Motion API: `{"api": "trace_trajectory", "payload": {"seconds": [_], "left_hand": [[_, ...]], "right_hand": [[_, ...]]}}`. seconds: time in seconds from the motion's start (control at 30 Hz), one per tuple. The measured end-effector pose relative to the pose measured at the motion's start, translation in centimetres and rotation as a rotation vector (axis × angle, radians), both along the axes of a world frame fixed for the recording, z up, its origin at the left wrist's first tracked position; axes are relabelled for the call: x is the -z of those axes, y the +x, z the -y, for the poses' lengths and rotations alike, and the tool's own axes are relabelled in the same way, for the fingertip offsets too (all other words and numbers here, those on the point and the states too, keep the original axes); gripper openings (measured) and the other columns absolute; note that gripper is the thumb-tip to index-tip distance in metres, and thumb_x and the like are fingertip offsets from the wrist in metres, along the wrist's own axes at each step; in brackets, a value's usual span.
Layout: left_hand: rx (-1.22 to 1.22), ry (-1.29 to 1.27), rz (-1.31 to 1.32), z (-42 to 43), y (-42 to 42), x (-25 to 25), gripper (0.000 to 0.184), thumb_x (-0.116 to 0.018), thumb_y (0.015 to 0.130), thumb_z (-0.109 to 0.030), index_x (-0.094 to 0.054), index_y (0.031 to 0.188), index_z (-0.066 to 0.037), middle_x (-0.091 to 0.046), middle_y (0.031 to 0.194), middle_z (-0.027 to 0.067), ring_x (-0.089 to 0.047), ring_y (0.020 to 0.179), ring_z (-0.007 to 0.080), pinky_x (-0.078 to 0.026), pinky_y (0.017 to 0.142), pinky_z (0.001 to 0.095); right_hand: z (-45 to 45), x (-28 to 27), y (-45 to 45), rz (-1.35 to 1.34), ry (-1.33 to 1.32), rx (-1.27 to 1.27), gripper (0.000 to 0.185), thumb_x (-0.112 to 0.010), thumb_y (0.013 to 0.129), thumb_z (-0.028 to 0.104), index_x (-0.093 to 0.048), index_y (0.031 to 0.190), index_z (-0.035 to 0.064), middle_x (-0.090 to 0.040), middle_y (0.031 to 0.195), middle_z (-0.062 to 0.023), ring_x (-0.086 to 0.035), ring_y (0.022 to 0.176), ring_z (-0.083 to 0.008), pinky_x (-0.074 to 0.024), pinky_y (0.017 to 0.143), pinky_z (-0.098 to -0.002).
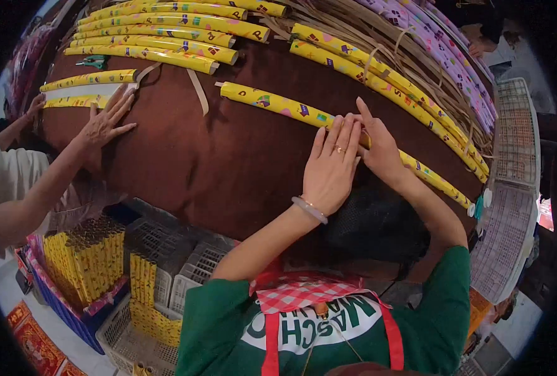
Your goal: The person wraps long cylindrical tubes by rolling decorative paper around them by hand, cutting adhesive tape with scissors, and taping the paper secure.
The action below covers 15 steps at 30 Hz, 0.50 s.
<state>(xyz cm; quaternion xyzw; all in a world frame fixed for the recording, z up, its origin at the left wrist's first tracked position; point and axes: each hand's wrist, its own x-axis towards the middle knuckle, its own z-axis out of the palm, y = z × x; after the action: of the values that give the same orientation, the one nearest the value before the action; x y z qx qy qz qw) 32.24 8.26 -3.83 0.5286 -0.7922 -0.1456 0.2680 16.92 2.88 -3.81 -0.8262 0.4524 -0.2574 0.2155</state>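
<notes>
A long yellow patterned paper roll [275,104] lies slantwise across the brown cloth in front of me. My left hand [331,160] rests flat on its middle, fingers stretched and side by side, with a ring and a pale bangle on that arm. Right beside it, my right hand [383,150] touches the roll too. One of its fingers points up and away; the rest are partly hidden by the left hand. The roll's lower end [457,195] continues past my right forearm. Farther off, two more yellow rolls [410,97] lie side by side.
At left, another person's hands [106,122] spread over a white-and-yellow sheet [81,94]. Several yellow rolls [159,53] line the far side, by green-handled scissors [93,61]. Purple rolls [441,53] and tan strips [410,59] lie far right. Crates [118,335] with yellow tubes stand below left.
</notes>
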Motion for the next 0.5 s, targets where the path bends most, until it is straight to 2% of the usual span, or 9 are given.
{"api": "trace_trajectory", "payload": {"seconds": [0.07,0.1,0.2,0.33,0.4,0.43,0.5], "left_hand": [[-0.096,0.009,0.023,1.1,-1.1,1.3,0.063,-0.049,0.091,-0.036,-0.031,0.142,-0.004,-0.029,0.149,0.0101,-0.024,0.139,0.0259,-0.019,0.112,0.0424],[-0.093,0.006,0.171,1.5,-1.2,1.9,0.071,-0.042,0.090,-0.049,-0.029,0.144,-0.004,-0.024,0.151,0.0097,-0.018,0.141,0.0242,-0.014,0.113,0.0414],[-0.075,0.029,0.110,1.4,-0.1,2.2,0.076,-0.040,0.089,-0.054,-0.026,0.144,-0.004,-0.023,0.152,0.0103,-0.017,0.142,0.0241,-0.013,0.113,0.0408],[-0.176,-0.046,0.222,2.1,3.6,2.7,0.081,-0.037,0.087,-0.060,-0.027,0.144,-0.003,-0.025,0.150,0.0124,-0.023,0.139,0.0261,-0.015,0.112,0.0430],[-0.227,-0.021,0.199,2.2,5.2,2.7,0.081,-0.039,0.087,-0.060,-0.028,0.143,-0.002,-0.026,0.150,0.0130,-0.024,0.139,0.0270,-0.016,0.112,0.0436],[-0.286,-0.015,0.271,2.1,5.8,2.9,0.084,-0.040,0.086,-0.060,-0.027,0.143,-0.001,-0.022,0.152,0.0138,-0.020,0.141,0.0269,-0.019,0.112,0.0426],[-0.348,0.045,0.255,1.9,7.2,2.3,0.084,-0.045,0.086,-0.058,-0.026,0.142,0.003,-0.021,0.151,0.0181,-0.020,0.140,0.0311,-0.019,0.112,0.0435]], "right_hand": [[-0.2,0.3,-0.5,0.001,0.095,0.023,0.090,-0.071,0.070,-0.003,-0.025,0.146,0.0122,-0.059,0.109,-0.0126,-0.058,0.096,-0.0301,-0.0479,0.085,-0.0366],[-0.2,0.4,-0.5,0.039,0.106,0.030,0.090,-0.071,0.071,-0.003,-0.024,0.146,0.0114,-0.058,0.110,-0.0126,-0.058,0.096,-0.0295,-0.0477,0.086,-0.0364],[-0.1,0.1,-0.5,0.068,0.160,0.031,0.091,-0.071,0.072,-0.001,-0.020,0.146,0.0084,-0.059,0.111,-0.0113,-0.058,0.096,-0.0270,-0.0475,0.087,-0.0353],[0.1,0.0,-0.2,0.078,0.106,-0.017,0.090,-0.074,0.072,0.001,-0.021,0.145,0.0045,-0.061,0.110,-0.0093,-0.058,0.093,-0.0253,-0.0479,0.087,-0.0337],[0.2,0.3,-0.4,0.052,0.069,-0.041,0.090,-0.074,0.072,0.000,-0.021,0.145,0.0050,-0.060,0.110,-0.0090,-0.058,0.093,-0.0247,-0.0480,0.086,-0.0335],[0.1,0.2,-0.3,0.054,0.069,-0.044,0.090,-0.074,0.072,0.000,-0.021,0.145,0.0050,-0.060,0.110,-0.0090,-0.058,0.093,-0.0247,-0.0480,0.086,-0.0335],[0.1,0.1,-0.3,0.027,0.073,-0.031,0.091,-0.074,0.073,0.000,-0.020,0.146,0.0053,-0.060,0.111,-0.0090,-0.058,0.093,-0.0248,-0.0481,0.086,-0.0333]]}}
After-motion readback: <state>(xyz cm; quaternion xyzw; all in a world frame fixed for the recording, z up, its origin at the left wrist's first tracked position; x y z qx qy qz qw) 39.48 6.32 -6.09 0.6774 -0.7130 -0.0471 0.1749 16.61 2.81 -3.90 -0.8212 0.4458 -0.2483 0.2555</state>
